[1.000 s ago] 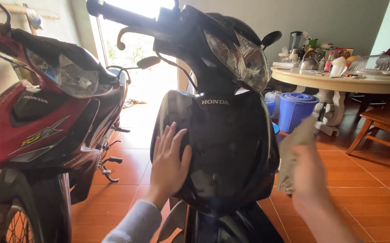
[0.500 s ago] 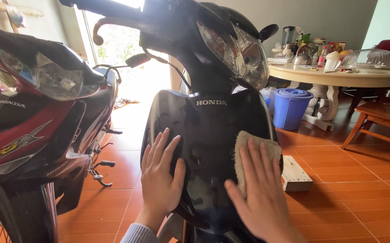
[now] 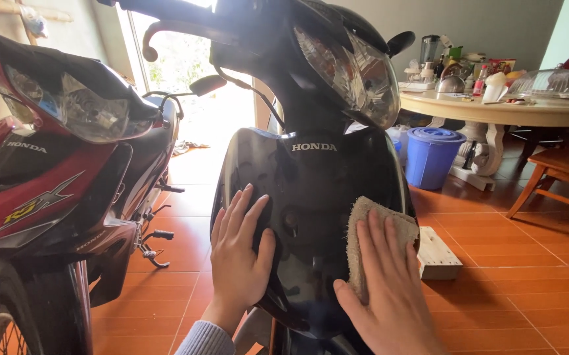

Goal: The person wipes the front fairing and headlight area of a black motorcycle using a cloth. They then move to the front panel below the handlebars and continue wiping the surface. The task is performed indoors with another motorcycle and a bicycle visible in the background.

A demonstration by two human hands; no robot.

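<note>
A black motorbike (image 3: 311, 177) stands right in front of me, its glossy front leg shield facing the camera. My left hand (image 3: 240, 256) lies flat with fingers spread on the left side of that shield. My right hand (image 3: 389, 289) presses a beige cloth (image 3: 370, 227) flat against the shield's right side; the fingers are stretched over the cloth, not curled round it. The headlight (image 3: 350, 69) sits above both hands.
A red and black motorbike (image 3: 54, 177) is parked close on the left. To the right are a small wooden block (image 3: 437, 253) on the orange tile floor, a blue lidded bucket (image 3: 432, 154), a round table (image 3: 495, 108) crowded with kitchenware, and a wooden chair (image 3: 560, 174).
My right hand has come in from the right with the cloth and laid it on the shield's right side. My left hand stayed flat on the left side.
</note>
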